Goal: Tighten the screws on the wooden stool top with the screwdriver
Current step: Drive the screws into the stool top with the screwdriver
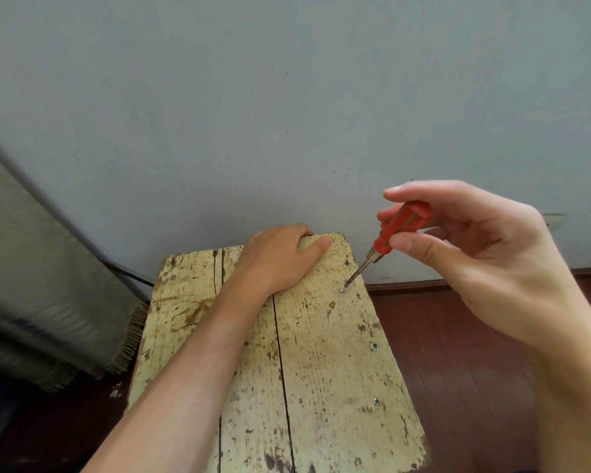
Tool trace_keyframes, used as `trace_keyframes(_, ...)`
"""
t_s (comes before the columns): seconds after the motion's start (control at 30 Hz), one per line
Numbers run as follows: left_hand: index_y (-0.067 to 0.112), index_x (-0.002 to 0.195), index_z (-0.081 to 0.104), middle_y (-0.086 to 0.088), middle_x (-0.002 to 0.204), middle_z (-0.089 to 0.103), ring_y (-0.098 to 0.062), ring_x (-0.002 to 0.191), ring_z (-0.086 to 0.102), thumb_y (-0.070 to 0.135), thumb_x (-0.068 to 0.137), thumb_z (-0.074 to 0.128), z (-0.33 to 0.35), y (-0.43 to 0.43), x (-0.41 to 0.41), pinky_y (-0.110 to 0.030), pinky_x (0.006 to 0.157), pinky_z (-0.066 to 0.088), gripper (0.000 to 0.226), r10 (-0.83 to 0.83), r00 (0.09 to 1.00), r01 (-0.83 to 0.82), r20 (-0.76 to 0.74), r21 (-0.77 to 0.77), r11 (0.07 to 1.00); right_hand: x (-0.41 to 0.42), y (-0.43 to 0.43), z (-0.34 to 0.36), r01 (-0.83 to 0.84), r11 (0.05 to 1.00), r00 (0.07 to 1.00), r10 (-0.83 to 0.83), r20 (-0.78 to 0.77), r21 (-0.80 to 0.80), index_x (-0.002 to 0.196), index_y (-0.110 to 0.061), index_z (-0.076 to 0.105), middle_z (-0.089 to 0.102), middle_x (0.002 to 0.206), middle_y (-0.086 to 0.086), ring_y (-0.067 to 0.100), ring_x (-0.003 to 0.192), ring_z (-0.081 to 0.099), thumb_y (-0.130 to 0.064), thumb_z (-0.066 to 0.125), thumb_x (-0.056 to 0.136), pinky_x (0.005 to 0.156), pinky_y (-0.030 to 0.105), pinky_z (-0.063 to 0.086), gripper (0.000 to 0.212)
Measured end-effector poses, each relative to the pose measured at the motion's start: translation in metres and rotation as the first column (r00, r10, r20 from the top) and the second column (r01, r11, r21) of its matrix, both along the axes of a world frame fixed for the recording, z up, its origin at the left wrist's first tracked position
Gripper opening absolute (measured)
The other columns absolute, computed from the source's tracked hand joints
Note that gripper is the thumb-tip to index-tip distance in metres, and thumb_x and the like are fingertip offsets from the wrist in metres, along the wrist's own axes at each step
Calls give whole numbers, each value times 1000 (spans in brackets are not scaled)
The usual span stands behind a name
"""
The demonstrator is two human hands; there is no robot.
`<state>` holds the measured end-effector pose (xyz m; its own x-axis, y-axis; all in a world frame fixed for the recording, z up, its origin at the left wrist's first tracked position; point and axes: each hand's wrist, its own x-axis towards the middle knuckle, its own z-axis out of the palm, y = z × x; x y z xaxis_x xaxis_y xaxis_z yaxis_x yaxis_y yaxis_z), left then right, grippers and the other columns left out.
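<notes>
Now the right hand (475, 254) is pinching the red screwdriver (394, 233), its tip sitting in a screw (343, 290) near the stool top's (321, 353) far right edge, while the left hand (277, 261) is gripping the far edge.

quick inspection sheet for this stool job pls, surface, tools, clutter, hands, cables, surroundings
surface: wooden stool top, worn pale paint, cracked between planks
job's things: red screwdriver, tip on the far screw; middle screw and near screw along the right edge
clutter: nothing seen
hands: left hand grips the top's far edge; right hand pinches the screwdriver handle
cables: dark cord-like line at left, cannot tell what it is
surroundings: grey wall, dark brown floor, grey cloth-covered item at left
</notes>
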<state>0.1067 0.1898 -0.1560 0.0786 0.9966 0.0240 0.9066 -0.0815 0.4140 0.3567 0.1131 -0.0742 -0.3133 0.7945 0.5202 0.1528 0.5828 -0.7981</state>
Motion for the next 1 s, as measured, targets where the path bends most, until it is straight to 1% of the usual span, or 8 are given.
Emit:
trace_keyframes(0.07,37,120,66,17,101,64,-14,95,57,80,92,32,0,0,0,-37,80,41,61,1,1000,-1,1,3,1000,-3,0,-1,57,998,998,-57,22,25,125,-35,72,78,104,1,27,108,77,-18,80,93,85,60,57,37)
trace_keyframes(0.13,37,120,65,16,103,65,-15,97,59,80,92,33,0,0,0,-37,80,41,61,0,1000,0,-2,4,1000,-6,0,-1,98,994,994,-100,45,51,124,-40,71,77,102,-2,27,104,76,-23,81,93,81,53,55,36)
trace_keyframes(0.23,38,119,65,15,106,68,-18,100,61,80,92,34,0,0,0,-37,80,40,59,5,1000,-5,1,8,1000,-5,0,-1,109,992,992,-113,60,62,121,-38,74,77,102,-3,26,102,75,-21,83,94,80,45,53,33)
trace_keyframes(0.33,39,118,65,14,108,69,-18,102,62,79,92,34,0,0,0,-36,79,40,57,5,1000,-5,5,11,1000,-3,1,-1,93,995,994,-95,57,41,124,-36,75,78,104,-1,27,106,75,-23,82,95,79,45,52,32)
trace_keyframes(0.47,38,119,66,14,109,70,-17,101,62,78,93,35,0,0,0,-36,79,40,57,1,1000,-2,5,16,1000,3,0,-1,-18,999,999,20,45,-42,139,-33,69,77,112,1,29,121,72,-18,74,97,87,57,57,45)
trace_keyframes(0.63,37,117,66,19,96,61,-15,96,61,78,94,35,1,-2,0,-37,78,42,56,1,1000,-1,12,3,1000,4,-1,-2,-52,996,999,53,12,-73,145,-32,66,77,127,-1,25,122,74,-18,69,100,101,50,58,48)
trace_keyframes(0.87,37,117,65,15,104,69,-16,97,62,79,93,34,0,-1,0,-36,77,43,58,-8,1000,8,5,11,1000,0,1,-1,17,1000,999,-17,36,-16,134,-34,70,79,115,-2,24,113,77,-12,74,97,96,62,57,43)
trace_keyframes(1.0,37,116,66,18,97,64,-15,95,62,79,93,34,0,-1,0,-35,76,42,57,-10,1000,10,8,11,1000,-6,-1,-2,98,995,994,-99,55,31,129,-40,68,75,103,-4,23,103,76,-15,83,96,86,47,56,44)
